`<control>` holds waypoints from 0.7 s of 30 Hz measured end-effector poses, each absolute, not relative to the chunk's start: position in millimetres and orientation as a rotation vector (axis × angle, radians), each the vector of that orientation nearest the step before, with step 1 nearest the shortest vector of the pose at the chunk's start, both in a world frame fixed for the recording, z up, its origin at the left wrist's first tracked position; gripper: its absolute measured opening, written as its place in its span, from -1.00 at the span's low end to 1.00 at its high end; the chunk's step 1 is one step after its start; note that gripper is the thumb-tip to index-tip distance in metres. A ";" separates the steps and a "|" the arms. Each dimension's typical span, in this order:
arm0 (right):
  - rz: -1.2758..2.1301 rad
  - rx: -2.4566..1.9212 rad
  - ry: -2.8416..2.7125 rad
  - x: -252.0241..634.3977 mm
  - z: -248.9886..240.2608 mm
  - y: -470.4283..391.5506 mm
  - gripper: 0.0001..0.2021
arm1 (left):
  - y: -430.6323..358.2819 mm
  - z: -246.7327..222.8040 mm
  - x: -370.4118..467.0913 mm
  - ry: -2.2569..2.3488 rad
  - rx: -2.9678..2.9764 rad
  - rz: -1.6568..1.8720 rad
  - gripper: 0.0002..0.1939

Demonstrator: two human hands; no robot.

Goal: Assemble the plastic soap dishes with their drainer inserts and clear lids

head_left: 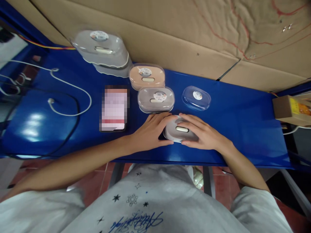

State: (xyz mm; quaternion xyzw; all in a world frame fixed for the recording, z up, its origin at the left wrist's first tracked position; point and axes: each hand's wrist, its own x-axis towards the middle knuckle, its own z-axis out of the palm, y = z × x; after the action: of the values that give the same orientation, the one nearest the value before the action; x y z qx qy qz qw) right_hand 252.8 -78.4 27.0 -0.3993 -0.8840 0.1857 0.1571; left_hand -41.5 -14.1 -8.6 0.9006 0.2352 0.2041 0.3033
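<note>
A grey oval container [175, 132] with a pale oblong piece on its top rests on the blue table near the front edge. My left hand [152, 132] grips its left end, thumb at the front and fingers at the back. Around the right end curls my right hand [202, 132], its fingers partly over the top. Just behind lies a clear oval lid [190, 99] with a round label. Back and to the left sit a grey lidded container [145, 100] and a peach lidded container [136, 77].
Larger stacked containers [85, 48] stand at the back left. A phone-like device [114, 108], its screen blurred out, lies left of my left hand. A white cable [73, 85] loops on the left. Cardboard [170, 38] lines the back; a small box [283, 108] is at the right.
</note>
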 end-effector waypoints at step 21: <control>0.300 -1.500 -2.329 295.9 14.4 -48.8 -0.50 | -18.5 -0.4 -44.0 0.425 2.752 0.488 -0.85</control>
State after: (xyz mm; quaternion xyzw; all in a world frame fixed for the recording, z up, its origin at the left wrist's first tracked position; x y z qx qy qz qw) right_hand 295.9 -48.8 14.4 -0.5298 -0.8228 0.1059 0.1765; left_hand -44.0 -18.5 -0.4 0.9615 0.1485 0.1706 0.1563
